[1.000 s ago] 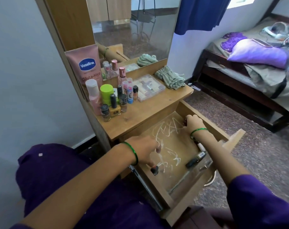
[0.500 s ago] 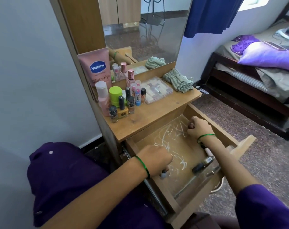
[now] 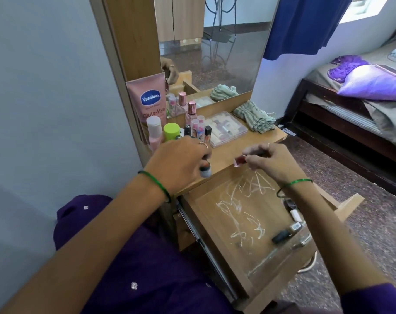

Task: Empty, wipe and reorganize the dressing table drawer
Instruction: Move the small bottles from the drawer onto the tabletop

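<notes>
Hands (image 3: 183,162) now above drawer (image 3: 242,225) (both holding).

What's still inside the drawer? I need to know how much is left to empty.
Inside the drawer: white scribble marks on its floor and a few small cosmetic items along the right side. The right forearm covers part of that side, so more may lie hidden there.

The light wooden dressing table top (image 3: 235,152) carries a crowd of items. At its ten o'clock corner stand a pink Vaseline lotion tube (image 3: 150,103), a pale pink white-capped bottle (image 3: 154,132) and a lime-green-capped jar (image 3: 171,132), with small lip-balm sticks (image 3: 198,129) just beside. Toward twelve o'clock lies a clear plastic compartment box (image 3: 225,128); at two o'clock, a crumpled green striped cloth (image 3: 254,116).
</notes>
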`<act>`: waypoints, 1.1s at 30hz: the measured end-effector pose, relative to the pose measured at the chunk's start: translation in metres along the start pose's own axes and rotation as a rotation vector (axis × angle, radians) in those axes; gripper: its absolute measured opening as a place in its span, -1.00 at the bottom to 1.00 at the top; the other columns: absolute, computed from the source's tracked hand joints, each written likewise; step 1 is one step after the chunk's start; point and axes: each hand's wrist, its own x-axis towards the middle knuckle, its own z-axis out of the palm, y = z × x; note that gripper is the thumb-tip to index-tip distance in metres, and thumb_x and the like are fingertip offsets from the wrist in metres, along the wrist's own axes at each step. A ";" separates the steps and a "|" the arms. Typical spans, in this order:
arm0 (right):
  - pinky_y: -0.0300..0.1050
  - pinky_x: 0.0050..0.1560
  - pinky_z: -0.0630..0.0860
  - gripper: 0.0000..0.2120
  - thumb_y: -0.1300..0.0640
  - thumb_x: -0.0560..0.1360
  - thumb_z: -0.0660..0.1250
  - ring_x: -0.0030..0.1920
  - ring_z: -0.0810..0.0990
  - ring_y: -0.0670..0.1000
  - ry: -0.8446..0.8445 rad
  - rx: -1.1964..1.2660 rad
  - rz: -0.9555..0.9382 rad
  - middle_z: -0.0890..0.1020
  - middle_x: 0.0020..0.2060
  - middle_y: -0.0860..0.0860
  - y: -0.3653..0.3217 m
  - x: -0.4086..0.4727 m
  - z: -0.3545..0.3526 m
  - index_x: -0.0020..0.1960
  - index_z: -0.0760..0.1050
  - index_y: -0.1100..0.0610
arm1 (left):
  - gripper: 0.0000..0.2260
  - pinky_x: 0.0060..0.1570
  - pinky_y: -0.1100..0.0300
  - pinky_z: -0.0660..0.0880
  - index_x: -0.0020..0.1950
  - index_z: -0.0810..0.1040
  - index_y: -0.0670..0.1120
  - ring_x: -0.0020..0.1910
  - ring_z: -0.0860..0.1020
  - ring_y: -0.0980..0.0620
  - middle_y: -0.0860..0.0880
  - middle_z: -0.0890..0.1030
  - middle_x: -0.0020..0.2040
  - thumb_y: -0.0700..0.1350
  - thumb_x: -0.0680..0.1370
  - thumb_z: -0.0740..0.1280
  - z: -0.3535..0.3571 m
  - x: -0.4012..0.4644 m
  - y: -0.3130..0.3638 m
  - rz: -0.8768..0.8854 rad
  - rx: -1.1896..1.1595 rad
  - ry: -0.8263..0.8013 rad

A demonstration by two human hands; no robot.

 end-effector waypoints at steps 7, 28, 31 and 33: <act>0.00 -0.01 0.56 -0.90 0.25 0.38 0.42 -0.13 0.63 0.17 -0.020 -0.291 -0.117 0.66 -0.19 0.21 -0.031 0.026 0.038 -0.17 0.55 0.09 | -0.86 -0.11 0.11 0.40 0.08 0.55 -0.03 0.06 0.51 -0.09 -0.07 0.56 0.03 -0.06 0.57 0.27 -0.008 0.027 -0.006 -0.028 0.147 0.010; -0.29 -0.33 0.32 -0.78 0.22 0.44 0.38 -0.10 0.55 0.05 -0.008 -0.487 -0.162 0.63 -0.11 0.11 -0.040 0.045 0.064 0.09 0.55 0.20 | -0.82 -0.18 0.10 0.32 0.15 0.53 -0.09 0.09 0.54 -0.13 -0.11 0.53 0.10 -0.09 0.58 0.27 -0.002 0.065 -0.005 -0.079 0.350 -0.023; -0.21 -0.17 0.36 -0.75 0.25 0.43 0.39 -0.04 0.59 0.09 -0.005 -0.460 -0.130 0.65 -0.08 0.14 -0.035 0.043 0.066 0.10 0.51 0.23 | -0.83 -0.18 0.10 0.31 0.14 0.54 -0.09 0.08 0.54 -0.14 -0.11 0.53 0.10 -0.11 0.57 0.28 0.001 0.066 -0.007 -0.081 0.362 -0.015; -0.21 -0.16 0.35 -0.77 0.26 0.43 0.38 -0.04 0.59 0.09 0.013 -0.459 -0.116 0.65 -0.08 0.13 -0.031 0.041 0.069 0.09 0.50 0.22 | -0.83 -0.17 0.11 0.30 0.14 0.54 -0.10 0.08 0.54 -0.14 -0.11 0.53 0.10 -0.12 0.58 0.28 0.002 0.066 -0.008 -0.075 0.372 0.001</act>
